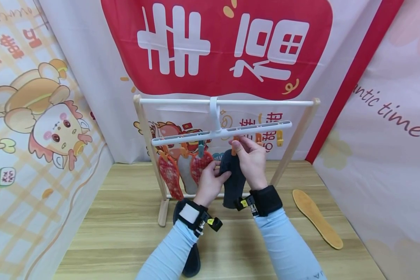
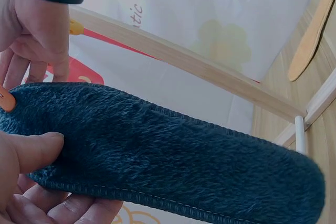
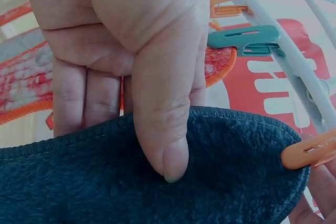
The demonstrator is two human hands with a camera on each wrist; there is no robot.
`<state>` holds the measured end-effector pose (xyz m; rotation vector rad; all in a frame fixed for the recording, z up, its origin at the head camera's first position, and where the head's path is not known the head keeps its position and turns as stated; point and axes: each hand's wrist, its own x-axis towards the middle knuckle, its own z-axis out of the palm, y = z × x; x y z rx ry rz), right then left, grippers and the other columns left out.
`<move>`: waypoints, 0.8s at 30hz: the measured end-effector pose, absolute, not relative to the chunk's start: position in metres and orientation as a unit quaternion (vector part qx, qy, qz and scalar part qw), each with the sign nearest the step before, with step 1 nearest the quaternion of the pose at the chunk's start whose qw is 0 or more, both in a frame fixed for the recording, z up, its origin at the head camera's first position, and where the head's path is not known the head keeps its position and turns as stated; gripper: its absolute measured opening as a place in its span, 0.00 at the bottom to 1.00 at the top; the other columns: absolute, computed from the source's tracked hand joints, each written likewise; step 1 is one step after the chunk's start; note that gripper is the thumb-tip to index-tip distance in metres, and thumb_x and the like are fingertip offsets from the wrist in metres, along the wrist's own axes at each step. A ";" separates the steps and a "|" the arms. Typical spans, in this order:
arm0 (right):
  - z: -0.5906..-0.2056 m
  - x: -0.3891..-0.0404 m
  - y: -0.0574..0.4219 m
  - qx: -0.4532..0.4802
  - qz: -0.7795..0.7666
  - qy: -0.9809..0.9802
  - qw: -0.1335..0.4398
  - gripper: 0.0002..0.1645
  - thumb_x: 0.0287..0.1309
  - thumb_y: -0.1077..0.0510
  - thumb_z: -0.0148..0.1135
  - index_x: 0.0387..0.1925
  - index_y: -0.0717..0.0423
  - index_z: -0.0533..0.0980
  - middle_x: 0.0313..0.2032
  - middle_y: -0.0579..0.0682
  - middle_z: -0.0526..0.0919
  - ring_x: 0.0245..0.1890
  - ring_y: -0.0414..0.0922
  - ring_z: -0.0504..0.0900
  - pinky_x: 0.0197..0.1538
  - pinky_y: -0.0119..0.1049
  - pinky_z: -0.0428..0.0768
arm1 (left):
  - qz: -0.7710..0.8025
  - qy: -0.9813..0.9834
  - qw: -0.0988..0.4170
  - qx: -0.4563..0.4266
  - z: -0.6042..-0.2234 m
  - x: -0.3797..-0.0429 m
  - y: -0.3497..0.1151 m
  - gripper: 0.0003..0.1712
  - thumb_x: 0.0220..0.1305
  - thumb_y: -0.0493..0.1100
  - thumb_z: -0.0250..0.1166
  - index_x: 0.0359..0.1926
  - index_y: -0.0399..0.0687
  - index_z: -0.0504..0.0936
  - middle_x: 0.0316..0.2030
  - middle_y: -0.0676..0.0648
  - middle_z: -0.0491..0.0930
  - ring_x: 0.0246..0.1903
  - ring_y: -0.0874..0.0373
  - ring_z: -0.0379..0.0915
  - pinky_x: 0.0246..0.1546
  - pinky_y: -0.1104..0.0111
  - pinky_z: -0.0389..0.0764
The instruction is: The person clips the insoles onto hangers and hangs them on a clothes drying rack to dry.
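Observation:
A dark, fuzzy insole [image 1: 232, 182] hangs toe-up below the white hanger [image 1: 217, 134]. My left hand [image 1: 210, 182] pinches its left edge, thumb on the plush face and fingers behind, as the left wrist view shows. My right hand [image 1: 253, 159] holds the orange clip [image 1: 235, 147] at the insole's top end between thumb and fingers. In the right wrist view this clip [image 3: 310, 151] sits over the insole's edge. To the left, two red patterned insoles [image 1: 170, 177] and a grey one [image 1: 187, 175] hang from orange and teal clips [image 1: 201, 148].
The hanger hooks over the white top bar of a wooden-legged rack [image 1: 266, 103]. Orange and yellow clips [image 1: 279, 138] hang at its right end. A tan insole [image 1: 316, 217] lies on the table at right. Another dark insole [image 1: 192, 262] lies partly under my left forearm.

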<state>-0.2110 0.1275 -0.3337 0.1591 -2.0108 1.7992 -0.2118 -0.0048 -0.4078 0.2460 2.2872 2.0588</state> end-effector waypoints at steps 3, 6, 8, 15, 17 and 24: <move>-0.334 -0.211 0.128 0.063 0.646 -0.729 0.218 0.34 0.54 0.37 0.61 0.54 0.56 0.81 0.44 0.55 0.88 0.46 0.35 0.86 0.52 0.30 0.80 | 0.669 0.738 0.030 0.077 -0.408 -0.213 -0.005 0.20 0.62 0.43 0.65 0.54 0.44 0.76 0.45 0.41 0.87 0.45 0.52 0.85 0.45 0.66 0.83; -0.334 -0.210 0.129 0.067 0.641 -0.733 0.219 0.34 0.54 0.37 0.61 0.54 0.56 0.81 0.44 0.54 0.88 0.48 0.38 0.86 0.52 0.31 0.80 | 0.668 0.740 0.035 0.073 -0.408 -0.214 -0.005 0.20 0.62 0.44 0.64 0.55 0.46 0.76 0.46 0.42 0.86 0.46 0.52 0.85 0.46 0.65 0.83; -0.335 -0.210 0.130 0.068 0.636 -0.736 0.220 0.33 0.54 0.37 0.61 0.54 0.55 0.81 0.44 0.54 0.88 0.48 0.39 0.86 0.51 0.31 0.81 | 0.668 0.740 0.039 0.067 -0.407 -0.214 -0.006 0.20 0.62 0.44 0.64 0.54 0.47 0.76 0.47 0.43 0.86 0.46 0.52 0.85 0.47 0.65 0.82; -0.337 -0.211 0.129 0.063 0.638 -0.735 0.220 0.34 0.53 0.36 0.62 0.55 0.54 0.81 0.45 0.53 0.88 0.49 0.42 0.86 0.51 0.31 0.81 | 0.663 0.745 0.031 0.068 -0.409 -0.217 -0.006 0.21 0.62 0.45 0.64 0.56 0.46 0.76 0.48 0.41 0.85 0.48 0.50 0.84 0.49 0.64 0.82; -0.339 -0.212 0.129 0.062 0.640 -0.733 0.223 0.35 0.52 0.36 0.62 0.54 0.54 0.81 0.45 0.53 0.88 0.48 0.42 0.86 0.51 0.32 0.81 | 0.657 0.751 0.027 0.064 -0.410 -0.219 -0.006 0.21 0.62 0.46 0.65 0.55 0.47 0.76 0.48 0.42 0.85 0.48 0.50 0.84 0.50 0.64 0.81; -0.339 -0.217 0.125 0.054 0.644 -0.726 0.234 0.32 0.54 0.40 0.64 0.53 0.57 0.82 0.47 0.56 0.87 0.47 0.41 0.86 0.49 0.30 0.81 | 0.647 0.761 0.030 0.048 -0.409 -0.223 -0.009 0.25 0.62 0.47 0.65 0.60 0.48 0.76 0.52 0.42 0.83 0.51 0.50 0.82 0.52 0.63 0.80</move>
